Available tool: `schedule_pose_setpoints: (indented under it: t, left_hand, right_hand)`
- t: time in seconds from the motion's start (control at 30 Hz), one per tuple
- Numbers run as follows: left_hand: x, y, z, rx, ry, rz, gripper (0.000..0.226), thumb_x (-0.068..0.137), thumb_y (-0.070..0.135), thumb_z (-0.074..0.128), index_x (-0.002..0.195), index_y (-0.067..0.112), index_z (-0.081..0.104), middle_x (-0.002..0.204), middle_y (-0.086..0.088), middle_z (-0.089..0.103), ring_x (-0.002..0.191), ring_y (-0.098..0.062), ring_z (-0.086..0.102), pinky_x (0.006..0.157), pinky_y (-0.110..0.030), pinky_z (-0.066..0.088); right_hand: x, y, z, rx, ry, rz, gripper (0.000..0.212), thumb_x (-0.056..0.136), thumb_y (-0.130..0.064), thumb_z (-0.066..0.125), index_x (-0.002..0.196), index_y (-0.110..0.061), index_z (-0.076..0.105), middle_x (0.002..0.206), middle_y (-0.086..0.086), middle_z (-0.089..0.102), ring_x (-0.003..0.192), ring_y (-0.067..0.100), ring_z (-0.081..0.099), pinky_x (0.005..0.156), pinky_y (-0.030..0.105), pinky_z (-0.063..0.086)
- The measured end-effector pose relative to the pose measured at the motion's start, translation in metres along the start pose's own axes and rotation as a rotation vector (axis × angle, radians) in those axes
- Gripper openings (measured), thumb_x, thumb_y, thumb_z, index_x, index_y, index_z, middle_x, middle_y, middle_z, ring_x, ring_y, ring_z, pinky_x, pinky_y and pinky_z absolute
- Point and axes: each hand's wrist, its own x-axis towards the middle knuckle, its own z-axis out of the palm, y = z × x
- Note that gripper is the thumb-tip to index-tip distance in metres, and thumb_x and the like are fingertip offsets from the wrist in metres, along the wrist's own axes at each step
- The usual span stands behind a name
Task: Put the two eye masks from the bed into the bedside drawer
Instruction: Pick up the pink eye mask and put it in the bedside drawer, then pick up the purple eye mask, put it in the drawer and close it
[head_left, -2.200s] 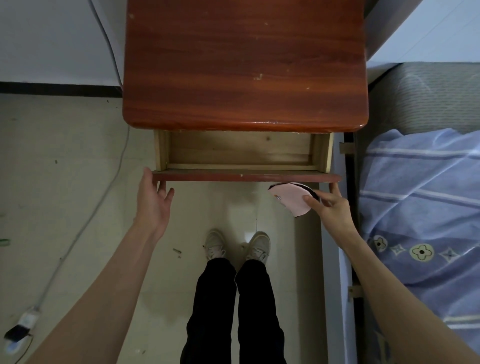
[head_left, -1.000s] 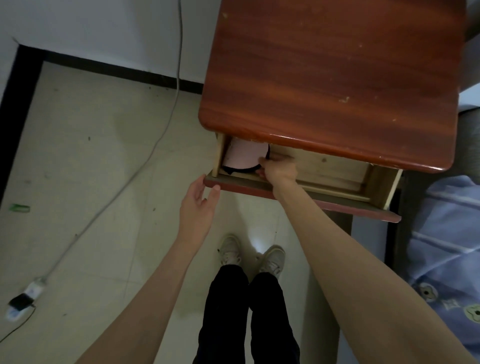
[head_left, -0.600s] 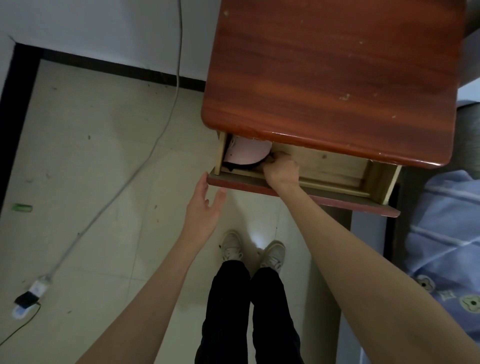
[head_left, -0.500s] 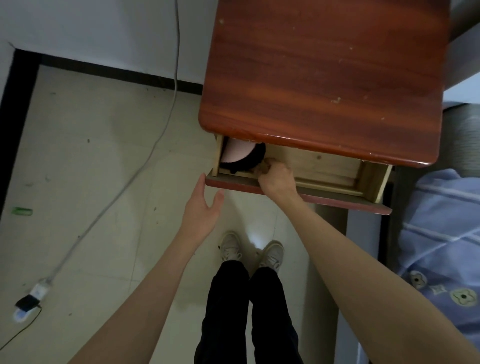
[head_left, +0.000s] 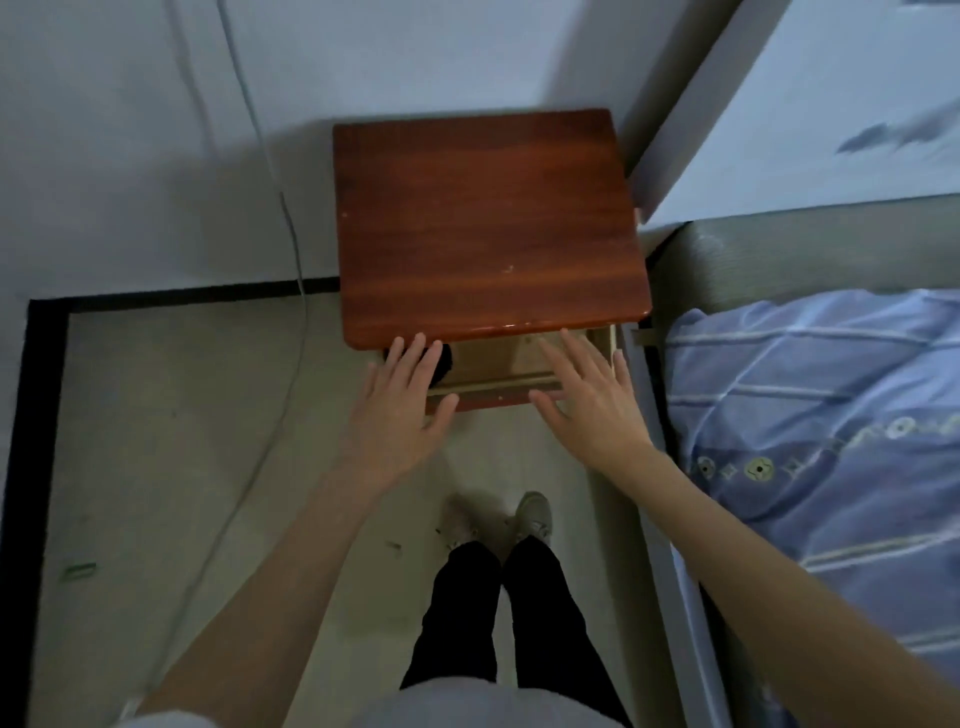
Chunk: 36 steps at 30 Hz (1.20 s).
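Observation:
The bedside drawer (head_left: 493, 387) of the red-brown nightstand (head_left: 488, 223) stands pulled out a little. A dark piece of an eye mask (head_left: 441, 361) shows in its left end, mostly hidden behind my left hand (head_left: 402, 415). That hand is flat with spread fingers over the drawer's left front. My right hand (head_left: 592, 400) is also flat and spread, over the right front of the drawer. Neither hand holds anything. I see no second mask.
A bed with a blue striped quilt (head_left: 821, 441) lies close on the right. A white cable (head_left: 291, 249) runs down the wall and across the tiled floor on the left. My legs and shoes (head_left: 530, 514) stand in front of the nightstand.
My right hand has let go of the pink mask in the drawer's left end and come out. Both hands are now spread flat at the drawer front. The view has pulled back.

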Motion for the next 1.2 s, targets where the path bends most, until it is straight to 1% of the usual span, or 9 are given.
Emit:
schedule_pose_setpoints:
  t: [0.13,0.23,0.37,0.5,0.63,0.73,0.8,0.97,1.2]
  left_hand:
    - [0.003,0.062,-0.039,0.102,0.001,0.212,0.061,0.090,0.049,0.026,0.144,0.024,0.010,0.157,-0.001,0.010,0.144,-0.018,0.000,0.118,-0.046,0.004]
    - [-0.008,0.122,-0.057,0.123,0.025,0.388,0.059,0.090,0.045,0.033,0.143,0.023,0.015,0.156,-0.002,0.017,0.144,-0.020,0.006,0.117,-0.046,0.007]
    - [-0.031,0.198,-0.052,0.126,-0.022,0.572,0.058,0.091,0.038,0.041,0.142,0.020,0.022,0.154,-0.004,0.021,0.143,-0.022,0.010,0.116,-0.047,0.010]
    - [-0.064,0.273,-0.035,0.163,-0.115,0.786,0.056,0.092,0.041,0.038,0.142,0.021,0.021,0.155,-0.003,0.019,0.144,-0.020,0.008,0.116,-0.044,0.010]
    - [-0.125,0.347,-0.005,0.181,-0.169,1.015,0.062,0.088,0.049,0.032,0.140,0.015,0.027,0.152,-0.009,0.027,0.142,-0.026,0.015,0.116,-0.048,0.015]
    - [-0.192,0.390,0.034,0.181,-0.252,1.142,0.058,0.092,0.041,0.039,0.142,0.017,0.022,0.154,-0.007,0.021,0.143,-0.024,0.010,0.117,-0.047,0.013]
    - [-0.242,0.410,0.064,0.163,-0.297,1.240,0.058,0.092,0.038,0.042,0.142,0.017,0.021,0.154,-0.007,0.022,0.143,-0.023,0.010,0.117,-0.047,0.014]
    - [-0.362,0.452,0.136,0.222,-0.453,1.450,0.059,0.091,0.043,0.038,0.142,0.021,0.018,0.155,-0.003,0.019,0.144,-0.020,0.007,0.117,-0.044,0.011]
    - [-0.500,0.527,0.217,0.235,-0.604,1.733,0.058,0.091,0.042,0.039,0.142,0.021,0.022,0.154,-0.004,0.021,0.144,-0.022,0.010,0.117,-0.048,0.012]
  right_hand:
    - [-0.045,0.018,-0.062,-0.058,0.158,0.109,0.063,0.091,-0.048,0.040,0.145,-0.027,0.015,0.157,0.007,0.017,0.144,0.025,0.011,0.115,0.053,0.004]
    - [-0.102,0.034,-0.104,-0.039,0.307,0.244,0.062,0.090,-0.051,0.037,0.144,-0.028,0.017,0.156,0.007,0.019,0.144,0.026,0.012,0.114,0.053,0.005]
    - [-0.186,0.058,-0.132,0.034,0.456,0.438,0.060,0.090,-0.048,0.039,0.144,-0.028,0.020,0.156,0.007,0.019,0.144,0.025,0.011,0.115,0.052,0.001]
    - [-0.280,0.081,-0.146,0.123,0.621,0.647,0.060,0.091,-0.045,0.042,0.144,-0.027,0.019,0.156,0.006,0.017,0.144,0.025,0.011,0.115,0.053,0.004]
    - [-0.395,0.091,-0.133,0.151,0.747,0.827,0.061,0.091,-0.045,0.042,0.144,-0.029,0.018,0.157,0.005,0.016,0.144,0.024,0.010,0.115,0.052,0.006]
    - [-0.492,0.091,-0.110,0.141,0.790,0.958,0.061,0.090,-0.046,0.042,0.144,-0.027,0.019,0.157,0.006,0.016,0.144,0.024,0.010,0.115,0.051,0.003]
    - [-0.556,0.088,-0.093,0.136,0.809,1.050,0.061,0.090,-0.045,0.043,0.144,-0.027,0.020,0.157,0.006,0.017,0.144,0.024,0.010,0.115,0.051,0.003]
    - [-0.701,0.071,-0.049,0.115,0.860,1.268,0.061,0.091,-0.045,0.043,0.144,-0.025,0.021,0.157,0.007,0.016,0.144,0.024,0.010,0.115,0.053,0.004]
    - [-0.854,0.063,0.004,0.125,0.922,1.581,0.063,0.089,-0.044,0.047,0.144,-0.024,0.023,0.156,0.008,0.019,0.144,0.025,0.013,0.113,0.054,0.008]
